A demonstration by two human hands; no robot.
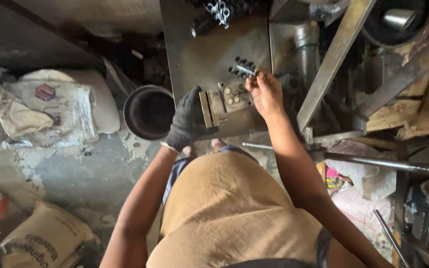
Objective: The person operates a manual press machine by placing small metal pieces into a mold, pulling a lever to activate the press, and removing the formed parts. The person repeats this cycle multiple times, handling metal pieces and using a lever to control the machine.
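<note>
Two hands work over a steel plate point(199, 59) that serves as the bench top, seen from the single head view looking straight down. The left hand point(187, 119), in a dark knit glove, is closed around a flat metal block point(207, 109) standing on edge near the plate's front edge, fingers wrapped over its left side. The bare right hand point(265, 92) pinches a small metal pin point(246, 69) between thumb and fingertips, its free end pointing toward a cluster of small dark parts point(242, 67) lying just beside it on the plate. Between the hands sits a fixture piece point(234, 94) with several round holes or studs; the blur makes it hard to tell which. By the look of things, the work seems partway along: the block is held in place and one pin is in the fingers, while most of the small dark parts lie loose. Room is tight on the right, where angled steel bars point(333, 59) and a long rod point(388, 164) cross close to the forearm. On the left a round black pan point(149, 111) sits just off the plate's edge, with sacks point(50, 106) well apart on the floor beyond.
</note>
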